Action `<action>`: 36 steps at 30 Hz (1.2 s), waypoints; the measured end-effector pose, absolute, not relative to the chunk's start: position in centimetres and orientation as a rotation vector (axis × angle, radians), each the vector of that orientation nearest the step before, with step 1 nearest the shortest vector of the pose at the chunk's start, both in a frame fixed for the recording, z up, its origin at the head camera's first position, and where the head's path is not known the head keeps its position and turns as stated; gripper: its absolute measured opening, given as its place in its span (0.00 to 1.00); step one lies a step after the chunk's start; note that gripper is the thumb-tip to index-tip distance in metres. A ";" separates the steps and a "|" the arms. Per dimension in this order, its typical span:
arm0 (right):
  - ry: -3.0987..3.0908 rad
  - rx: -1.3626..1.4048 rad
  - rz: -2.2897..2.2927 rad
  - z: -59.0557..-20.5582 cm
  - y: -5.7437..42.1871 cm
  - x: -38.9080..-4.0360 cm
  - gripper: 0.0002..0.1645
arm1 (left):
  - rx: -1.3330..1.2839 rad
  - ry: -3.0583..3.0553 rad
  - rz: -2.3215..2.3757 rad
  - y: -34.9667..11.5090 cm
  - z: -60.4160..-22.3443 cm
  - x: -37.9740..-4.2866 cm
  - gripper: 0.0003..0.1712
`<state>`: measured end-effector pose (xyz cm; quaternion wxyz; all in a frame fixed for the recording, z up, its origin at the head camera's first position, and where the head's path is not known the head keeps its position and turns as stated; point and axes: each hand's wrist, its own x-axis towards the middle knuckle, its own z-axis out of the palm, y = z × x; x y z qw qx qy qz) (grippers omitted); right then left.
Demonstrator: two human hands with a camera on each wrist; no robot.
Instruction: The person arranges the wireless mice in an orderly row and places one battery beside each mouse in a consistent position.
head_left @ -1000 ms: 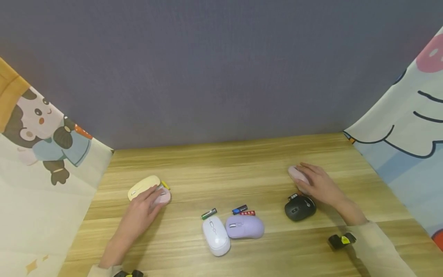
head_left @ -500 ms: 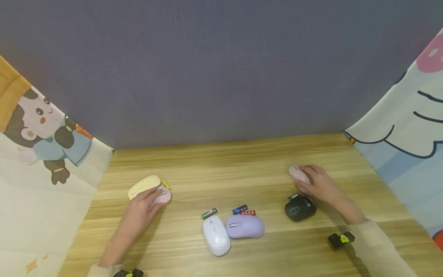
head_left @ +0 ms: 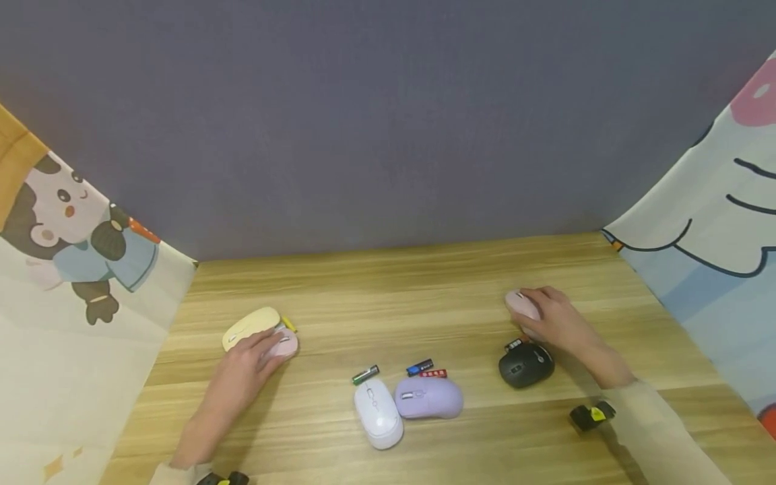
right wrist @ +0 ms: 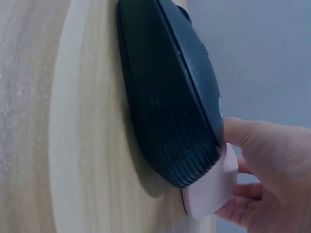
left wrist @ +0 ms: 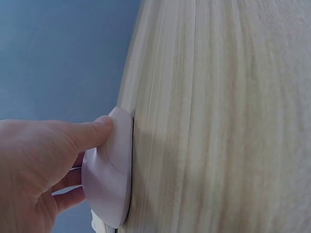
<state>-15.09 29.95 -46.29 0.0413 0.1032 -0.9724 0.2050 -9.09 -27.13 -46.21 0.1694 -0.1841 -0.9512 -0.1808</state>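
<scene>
At the table's left, my left hand [head_left: 239,369] grips a pink computer mouse [left wrist: 109,170] by its sides, thumb on one flank and fingers on the other. A yellow mouse [head_left: 251,327] lies against it, with a yellow battery [head_left: 289,324] just beyond. Over on the right, my right hand [head_left: 560,323] holds another pink mouse [head_left: 523,305] between thumb and fingers. That mouse lies on the wood, just behind a black mouse [head_left: 526,366]. The black mouse covers part of it in the right wrist view. A dark battery [head_left: 513,345] lies by the black mouse.
Between the hands, a white mouse [head_left: 378,414] and a purple mouse [head_left: 429,397] lie touching. A green-and-black battery [head_left: 366,375], a blue-and-black battery [head_left: 419,367] and a red battery [head_left: 433,374] lie behind them. A grey panel [head_left: 388,135] rises at the table's back.
</scene>
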 end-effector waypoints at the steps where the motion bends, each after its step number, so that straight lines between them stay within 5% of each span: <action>1: -2.980 0.316 0.629 -46.2 29.9 -15.1 0.39 | -0.517 -2.705 -0.520 -27.1 -46.1 -9.0 0.25; 36: -2.851 0.414 0.609 -44.8 28.9 -18.3 0.32 | -0.440 -2.880 -0.498 -27.6 -45.2 -9.1 0.25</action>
